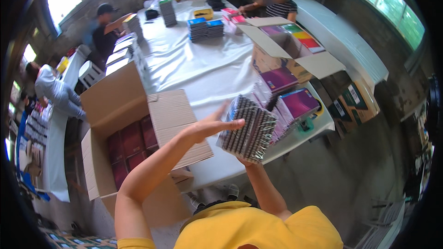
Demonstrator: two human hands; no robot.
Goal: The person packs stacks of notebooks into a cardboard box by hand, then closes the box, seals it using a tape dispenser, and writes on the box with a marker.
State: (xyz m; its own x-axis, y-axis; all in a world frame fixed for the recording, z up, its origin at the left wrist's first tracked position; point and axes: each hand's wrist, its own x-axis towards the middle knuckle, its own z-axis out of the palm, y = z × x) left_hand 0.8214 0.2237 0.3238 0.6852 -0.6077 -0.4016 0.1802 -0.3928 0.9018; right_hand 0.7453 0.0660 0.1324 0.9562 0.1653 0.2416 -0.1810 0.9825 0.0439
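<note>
Above the near edge of the table I hold a stack of spiral notebooks (249,129), tilted, with their wire-bound spines toward me. My left hand (207,127) grips its left side, thumb laid across the spines; the other fingers are blurred or behind the stack. From below, my right hand (250,161) supports the stack, its fingers mostly hidden underneath. Just right of the stack stand piles of purple-covered notebooks (299,103). By my left forearm is an open cardboard box (115,97) holding several dark red notebooks (133,139).
A white-covered table (177,67) stretches away from me. Blue notebook stacks (198,30) stand on it, and a second open carton (263,60) is at its right. Two people (104,32) work at the far end; another person (57,87) stands at left. More boxes (355,103) sit at right.
</note>
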